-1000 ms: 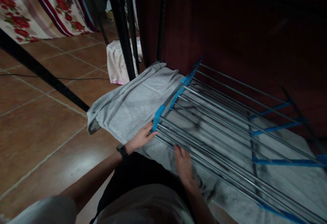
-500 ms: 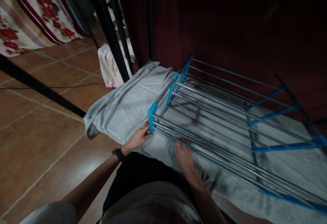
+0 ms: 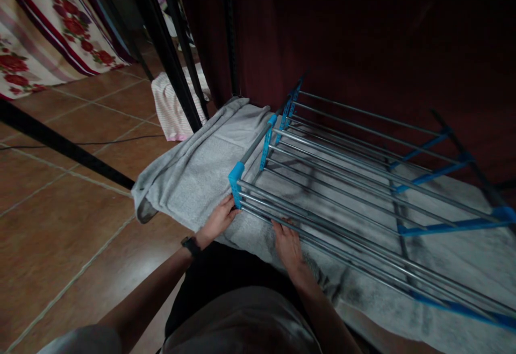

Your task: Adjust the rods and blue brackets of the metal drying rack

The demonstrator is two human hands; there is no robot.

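Observation:
A clothes drying rack (image 3: 322, 183) with grey metal rods and blue plastic end pieces lies low over a grey blanket (image 3: 189, 174). My left hand (image 3: 221, 217) is closed at the rack's near left corner, fingers and thumb against the lower edge of the blue bracket (image 3: 236, 184). A dark watch circles that wrist. Farther right, my right hand (image 3: 288, 243) has its fingers curled at the lowest front rod, and its fingertips are partly hidden there. Both hands rest close to the blanket's surface.
Black metal posts (image 3: 161, 36) stand at the left, one slanting bar (image 3: 64, 144) crossing above the tiled floor (image 3: 100, 198). A dark red curtain-like surface (image 3: 342, 36) backs the rack. Beyond the posts are a striped cloth (image 3: 171, 104) and a flowered fabric (image 3: 60, 26).
The rack's near left corner and both hands have shifted slightly left in view. Their hold at the rack looks the same.

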